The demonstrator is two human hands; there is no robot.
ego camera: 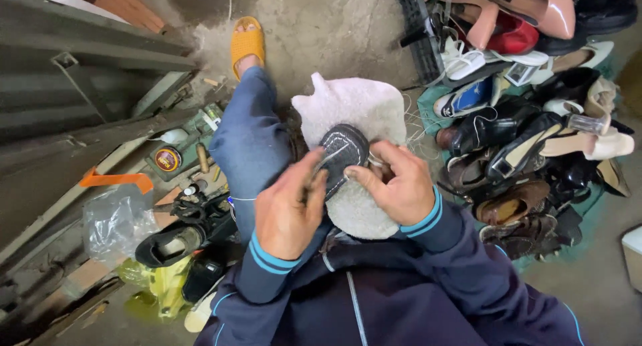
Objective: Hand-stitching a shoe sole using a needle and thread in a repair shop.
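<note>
Head view: left hand [289, 209] curled, fingers closed on a thin tool at the edge of the dark sole [342, 153]; the tool itself is mostly hidden, can't tell its kind; right hand [394, 182] fingers bent, pinching the other edge of the sole, a pale thread [334, 157] running across the sole between the two hands; sole lies upturned on a fluffy white slipper [354, 119], which rests on the person's lap, just beside the raised blue-trousered knee [249, 142]; yellow sandal [247, 43] on the foot, out on the concrete floor [321, 25]; to the right, a pile of shoes [528, 139], mostly black and brown, with pink heels [528, 12] on top of a black crate [421, 45]; to the left, a round tin [167, 159], a clear plastic bag [115, 222], a black shoe [170, 244] and an orange strip [117, 179] beside grey metal beams [73, 92]; dark sleeves with blue cuff stripes.
</note>
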